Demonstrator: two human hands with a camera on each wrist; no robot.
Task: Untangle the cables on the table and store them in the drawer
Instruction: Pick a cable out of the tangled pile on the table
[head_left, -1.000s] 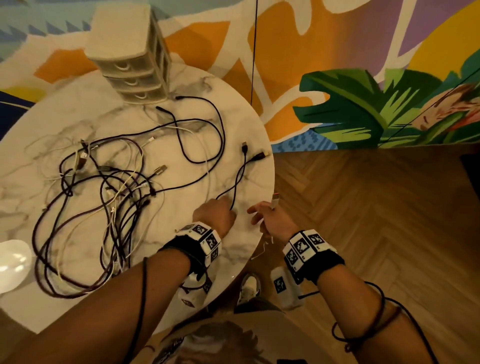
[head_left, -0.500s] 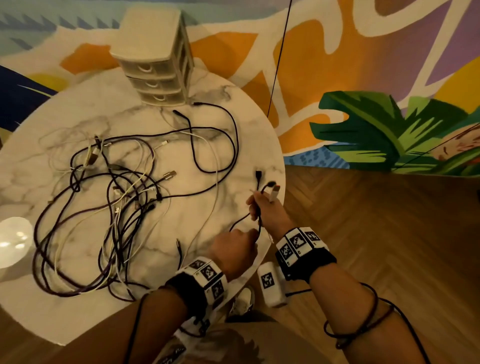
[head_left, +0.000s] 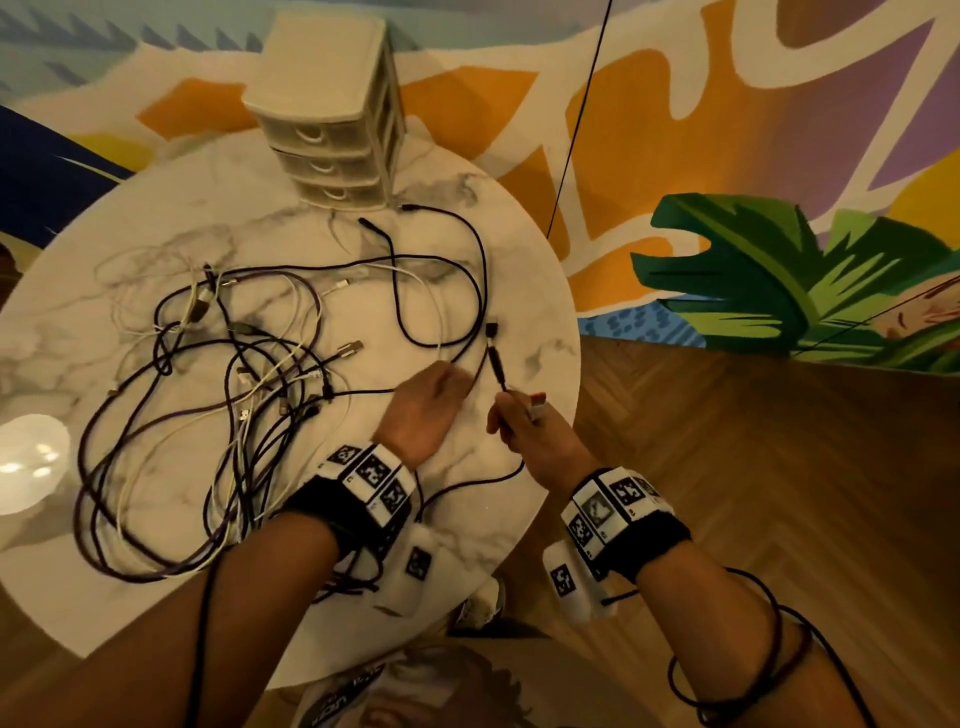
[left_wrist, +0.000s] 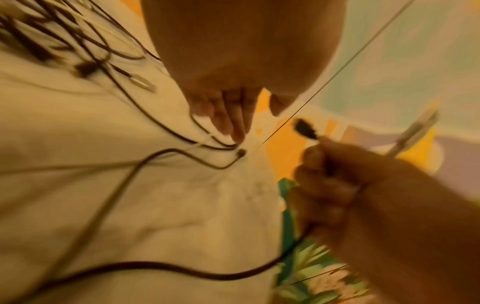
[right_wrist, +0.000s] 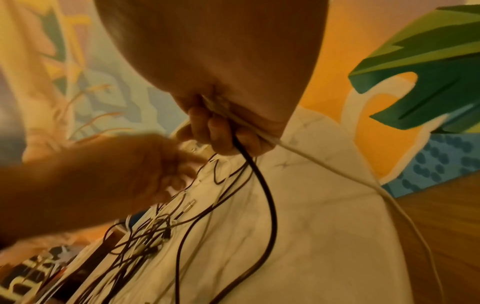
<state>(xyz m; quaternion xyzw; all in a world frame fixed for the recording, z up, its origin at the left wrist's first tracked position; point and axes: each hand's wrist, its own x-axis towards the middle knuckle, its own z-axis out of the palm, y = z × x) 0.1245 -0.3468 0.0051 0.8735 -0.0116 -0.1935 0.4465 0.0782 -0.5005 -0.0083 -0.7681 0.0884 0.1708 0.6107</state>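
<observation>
A tangle of black and white cables lies on the left of the round marble table. My right hand grips a black cable just below its plug, together with a white cable whose plug sticks out past the fingers. My left hand reaches to a black cable loop on the table, its straight fingers touching it and the thumb held apart. The cream three-drawer unit stands at the table's far edge, all drawers closed.
A white glossy object sits at the table's left edge. The table rim runs just right of my right hand, with wooden floor beyond. A thin dark cord hangs in front of the painted wall behind the table.
My left hand has left the table's near edge and moved forward to the black loop beside my right hand. My right hand has taken up the black cable alongside the white plug.
</observation>
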